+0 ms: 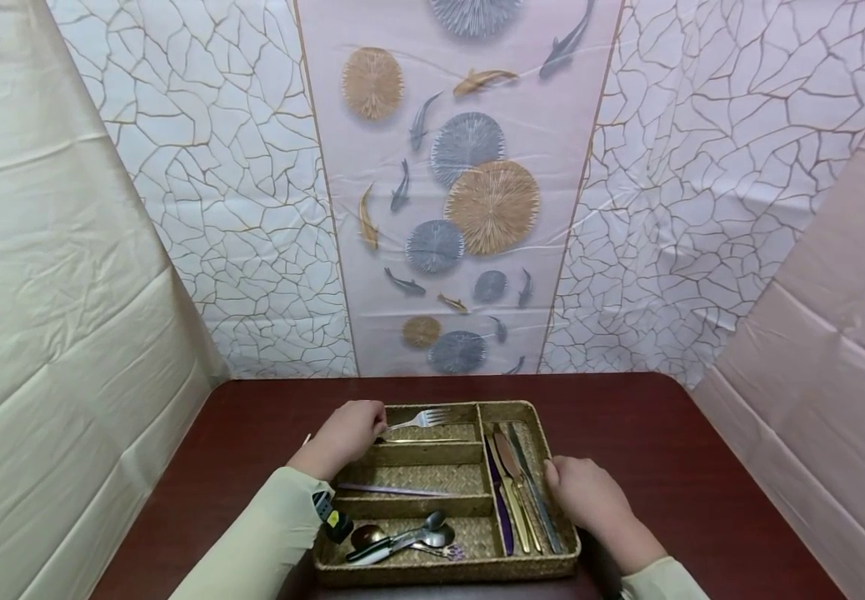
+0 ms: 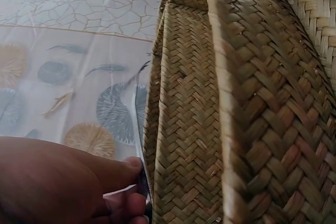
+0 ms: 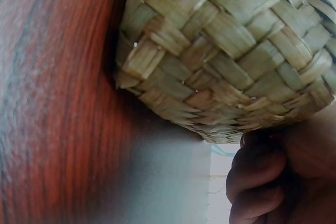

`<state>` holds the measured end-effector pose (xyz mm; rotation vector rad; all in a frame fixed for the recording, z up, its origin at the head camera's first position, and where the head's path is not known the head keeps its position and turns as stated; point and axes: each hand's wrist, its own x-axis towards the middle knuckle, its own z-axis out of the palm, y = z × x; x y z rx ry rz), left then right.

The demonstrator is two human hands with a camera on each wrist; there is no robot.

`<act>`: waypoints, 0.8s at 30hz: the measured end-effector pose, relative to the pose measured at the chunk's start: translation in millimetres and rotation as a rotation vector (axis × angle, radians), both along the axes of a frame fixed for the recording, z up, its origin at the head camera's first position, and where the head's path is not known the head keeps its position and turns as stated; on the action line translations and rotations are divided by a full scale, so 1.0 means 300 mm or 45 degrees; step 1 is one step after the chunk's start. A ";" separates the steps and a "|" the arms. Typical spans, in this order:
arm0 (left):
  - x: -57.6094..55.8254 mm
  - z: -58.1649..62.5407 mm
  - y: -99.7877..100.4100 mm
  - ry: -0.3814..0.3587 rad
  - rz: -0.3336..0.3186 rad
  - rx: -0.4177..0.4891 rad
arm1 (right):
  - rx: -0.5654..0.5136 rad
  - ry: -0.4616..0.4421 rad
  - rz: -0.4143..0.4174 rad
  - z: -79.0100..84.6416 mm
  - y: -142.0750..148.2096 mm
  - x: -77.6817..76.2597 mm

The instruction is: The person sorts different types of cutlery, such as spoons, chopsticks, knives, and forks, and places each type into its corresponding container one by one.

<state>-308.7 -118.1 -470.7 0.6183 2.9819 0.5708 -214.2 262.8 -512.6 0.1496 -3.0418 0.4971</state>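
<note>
A woven cutlery tray [image 1: 447, 572] with several compartments sits on the table. My left hand [image 1: 348, 430] pinches a silver fork [image 1: 429, 417] by its handle, over the tray's far left compartment, with the tines pointing right. In the left wrist view, thumb and fingers close on the fork handle [image 2: 137, 114] beside the woven divider [image 2: 191, 108]. At the tray's right side, my right hand [image 1: 590, 496] grips the rim, thumb on top. Its curled fingers [image 3: 257, 171] show against the outer woven wall [image 3: 210, 51] in the right wrist view.
Several knives [image 1: 509, 479], purple, gold and silver, lie in the long right compartment. A slim rod-like utensil [image 1: 395, 489] is in the middle left one, with spoons [image 1: 432, 536] in the near one. The dark red table [image 1: 657, 433] meets patterned cloth [image 1: 432, 308] behind.
</note>
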 end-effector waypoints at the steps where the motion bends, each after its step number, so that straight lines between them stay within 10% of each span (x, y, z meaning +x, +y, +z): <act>1: -0.002 -0.003 0.000 -0.002 -0.007 -0.005 | 0.002 0.002 0.000 0.001 -0.001 0.000; 24: -0.042 -0.056 0.032 -0.062 0.009 -0.196 | -0.004 0.006 -0.013 0.004 -0.012 0.004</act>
